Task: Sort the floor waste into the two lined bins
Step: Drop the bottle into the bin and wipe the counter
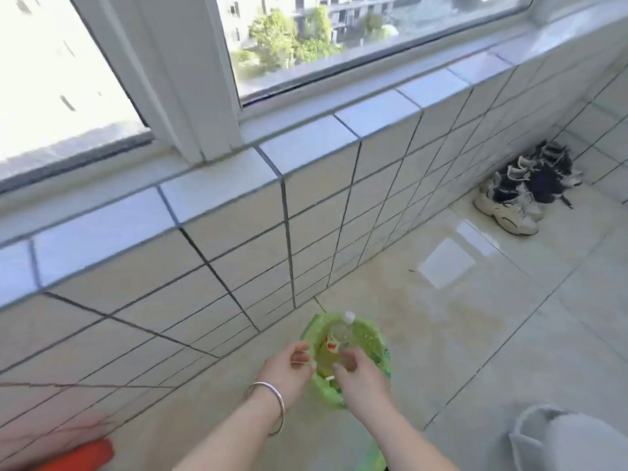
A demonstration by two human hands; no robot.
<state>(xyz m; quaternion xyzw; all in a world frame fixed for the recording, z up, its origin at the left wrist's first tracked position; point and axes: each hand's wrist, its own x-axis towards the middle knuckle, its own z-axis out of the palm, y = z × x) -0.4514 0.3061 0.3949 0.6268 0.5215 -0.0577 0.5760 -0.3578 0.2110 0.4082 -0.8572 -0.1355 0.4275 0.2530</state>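
A window [339, 39] filled the top of the view, with trees and buildings outside. Below it ran a tiled sill [306, 144] and a tiled wall [204, 266] that slanted down to the pale, glossy floor [475, 317]. A pair of sneakers [516, 198] sat against the wall far to the right, with a dark one behind them. A grey-white thing [560, 440] showed at the lower right corner; what it was could not be told. An orange edge [85, 453] poked in at the lower left.

A bin [373, 334] with a green liner stood on the floor just beside the wall's foot, and both hands were over it. Inside lay some yellow and red waste, too blurred to name.

The left hand [289, 365], with a silver bangle [272, 406] on the wrist, was at the bin's left rim, its fingers bent toward the liner; whether it pinched the liner could not be told. The right hand [363, 379] gripped the lower end of a clear bottle [341, 331], which pointed away over the bin's mouth, its white cap [349, 316] near the far rim.
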